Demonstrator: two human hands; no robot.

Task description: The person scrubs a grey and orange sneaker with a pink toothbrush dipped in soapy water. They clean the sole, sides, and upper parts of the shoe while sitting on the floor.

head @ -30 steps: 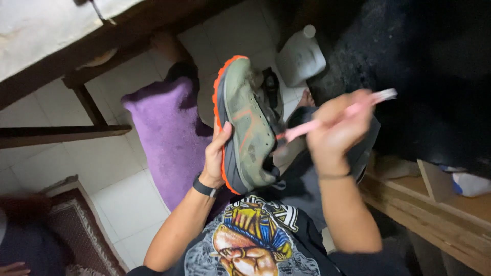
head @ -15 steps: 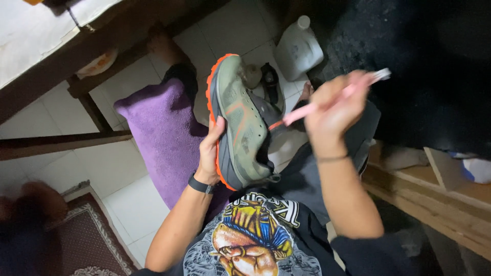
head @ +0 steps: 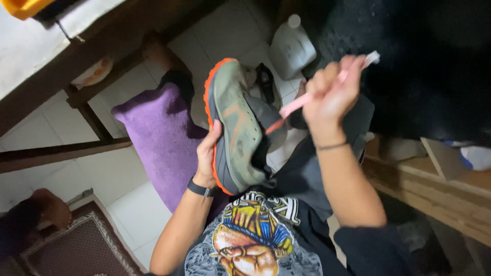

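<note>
The left hand [head: 207, 158] is closed around the side of the shoe [head: 236, 125], near the middle of the frame, with the fingers behind it and the thumb on the orange rim, so the shoe stands on its heel with the toe pointing up. The right hand [head: 330, 92] is shut in a fist on the pink toothbrush [head: 307, 97], whose head end reaches down to the shoe's opening. Compared with a second ago, the shoe sits a little more upright and the brush now points lower into it, while the right hand has risen slightly; the brushing seems to be going on at the inner side. Under the shoe there is a white tiled floor [head: 128, 174]. A purple towel [head: 158, 138] lies left of the shoe, a white jug [head: 291, 48] stands at the upper centre, a dark rug [head: 82, 245] is in the lower left corner, and a wooden shelf [head: 434, 184] runs along the right.
</note>
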